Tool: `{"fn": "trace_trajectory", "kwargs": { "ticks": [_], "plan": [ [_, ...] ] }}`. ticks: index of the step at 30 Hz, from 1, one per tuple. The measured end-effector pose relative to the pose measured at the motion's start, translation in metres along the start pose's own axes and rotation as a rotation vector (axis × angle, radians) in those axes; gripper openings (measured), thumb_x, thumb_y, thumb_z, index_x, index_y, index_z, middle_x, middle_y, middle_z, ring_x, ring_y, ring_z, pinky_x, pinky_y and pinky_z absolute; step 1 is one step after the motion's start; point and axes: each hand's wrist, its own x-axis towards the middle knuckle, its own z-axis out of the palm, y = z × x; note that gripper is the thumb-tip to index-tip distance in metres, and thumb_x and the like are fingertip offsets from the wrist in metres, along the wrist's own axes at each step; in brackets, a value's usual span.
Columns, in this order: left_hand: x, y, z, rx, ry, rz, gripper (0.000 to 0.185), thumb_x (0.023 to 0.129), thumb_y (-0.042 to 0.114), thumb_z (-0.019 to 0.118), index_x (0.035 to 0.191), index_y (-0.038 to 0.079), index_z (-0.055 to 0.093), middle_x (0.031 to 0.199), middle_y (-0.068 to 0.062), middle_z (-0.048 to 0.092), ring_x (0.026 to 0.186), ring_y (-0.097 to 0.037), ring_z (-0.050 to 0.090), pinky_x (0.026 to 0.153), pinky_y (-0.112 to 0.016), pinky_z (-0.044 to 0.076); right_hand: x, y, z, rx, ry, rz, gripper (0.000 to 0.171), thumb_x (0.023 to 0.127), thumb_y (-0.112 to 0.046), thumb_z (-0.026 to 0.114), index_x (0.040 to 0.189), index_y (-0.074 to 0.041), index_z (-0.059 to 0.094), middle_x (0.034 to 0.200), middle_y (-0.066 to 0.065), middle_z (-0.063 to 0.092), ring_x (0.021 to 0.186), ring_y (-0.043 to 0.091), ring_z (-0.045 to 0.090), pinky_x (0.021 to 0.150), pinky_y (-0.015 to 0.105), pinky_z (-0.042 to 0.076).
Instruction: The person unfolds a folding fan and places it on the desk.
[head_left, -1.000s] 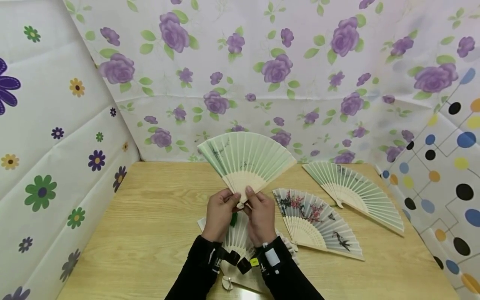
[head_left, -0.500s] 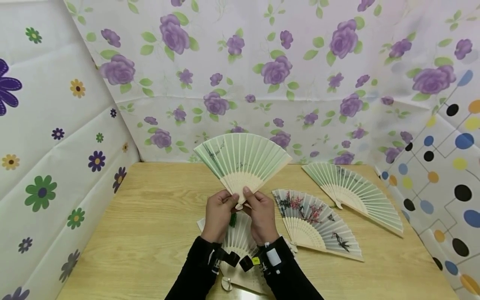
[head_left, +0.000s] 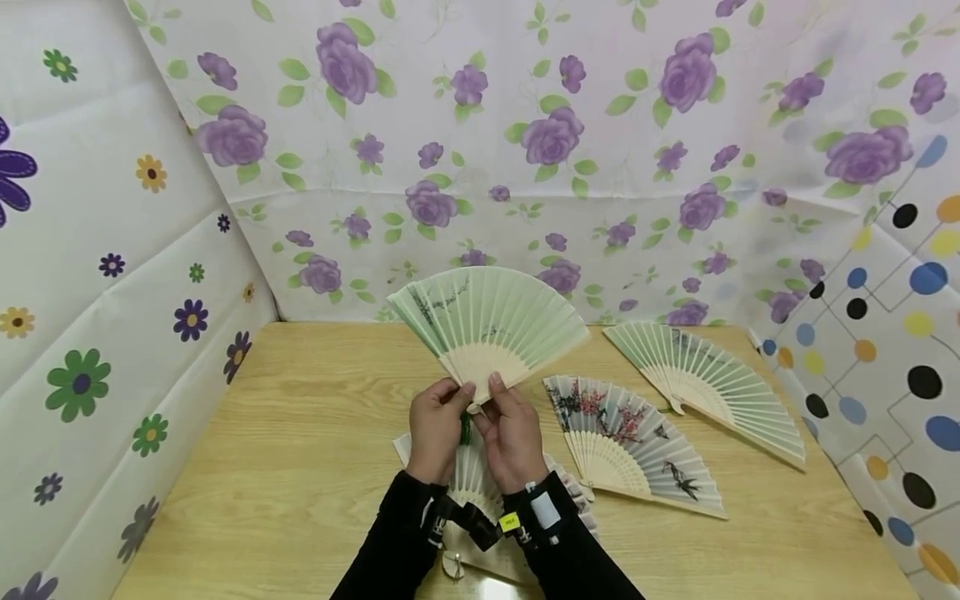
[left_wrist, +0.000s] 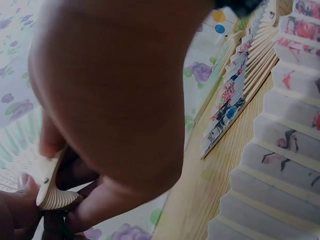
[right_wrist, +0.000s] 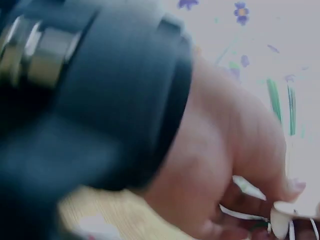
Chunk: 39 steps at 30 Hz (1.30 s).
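On the light wooden table [head_left: 315, 433] three paper fans already lie spread. Above it, the pale green bamboo-ribbed folding fan [head_left: 487, 321] stands fully open and upright, its pivot pinched between the left hand [head_left: 437, 427] and right hand [head_left: 512, 432]; laying it down remains.

held fan [head_left: 487, 321] above table [head_left: 300, 467], two fans [head_left: 637, 442] right

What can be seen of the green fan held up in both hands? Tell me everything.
The green fan is spread fully open, upright above the wooden table. Its pale green leaf looks like paper or cloth, with dark ink sprigs near its left edge. Light wooden ribs converge on a riveted pivot. The left hand and right hand pinch it at that base; a green tassel hangs below.
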Motion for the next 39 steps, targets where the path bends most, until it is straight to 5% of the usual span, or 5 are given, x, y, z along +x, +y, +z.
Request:
{"fn": "trace_trajectory", "kwargs": {
  "ticks": [4,14,24,29,39],
  "plan": [
    [0.000,0.002,-0.003,0.006,0.014,0.011,0.017,0.110,0.009,0.076,0.110,-0.006,0.084,0.088,-0.001,0.073,0.090,-0.012,0.064,0.081,-0.027,0.055,0.004,-0.004,-0.004,-0.148,-0.009,-0.022,0.026,0.116,-0.035,0.070,0.105,-0.014,0.080,0.107,-0.007,0.076,0.104,0.009,0.074,0.092,0.027,0.065],
    [0.002,0.004,-0.007,0.025,0.026,0.028,0.016,0.107,0.009,0.079,0.104,-0.006,0.084,0.079,0.004,0.069,0.089,-0.012,0.064,0.083,-0.027,0.054,0.009,-0.008,-0.010,-0.259,-0.010,-0.037,0.020,0.112,-0.026,0.077,0.115,-0.008,0.086,0.099,-0.006,0.082,0.097,0.010,0.078,0.094,0.029,0.068],
    [0.000,0.006,-0.004,-0.030,-0.005,0.011,0.014,0.107,0.007,0.079,0.104,-0.006,0.082,0.082,0.004,0.070,0.083,-0.012,0.068,0.079,-0.025,0.063,0.001,-0.001,-0.004,-0.072,0.065,-0.022,0.022,0.116,-0.031,0.071,0.118,-0.012,0.083,0.099,-0.006,0.076,0.094,0.008,0.071,0.088,0.024,0.062],
    [-0.001,0.007,-0.004,-0.033,0.013,0.027,0.016,0.107,0.006,0.079,0.101,-0.008,0.081,0.079,0.005,0.069,0.079,-0.011,0.067,0.075,-0.024,0.062,0.001,-0.004,-0.004,-0.130,0.028,-0.066,0.026,0.115,-0.026,0.072,0.130,-0.006,0.082,0.105,-0.007,0.081,0.102,0.007,0.077,0.094,0.025,0.065],
    [-0.002,0.007,-0.003,-0.061,-0.015,0.045,0.016,0.107,0.005,0.078,0.096,-0.006,0.080,0.081,0.004,0.071,0.080,-0.012,0.070,0.077,-0.026,0.064,0.008,-0.015,-0.012,-0.177,-0.003,-0.083,0.016,0.113,-0.017,0.074,0.101,-0.018,0.084,0.085,-0.007,0.077,0.083,0.006,0.074,0.083,0.025,0.066]
  ]
}}
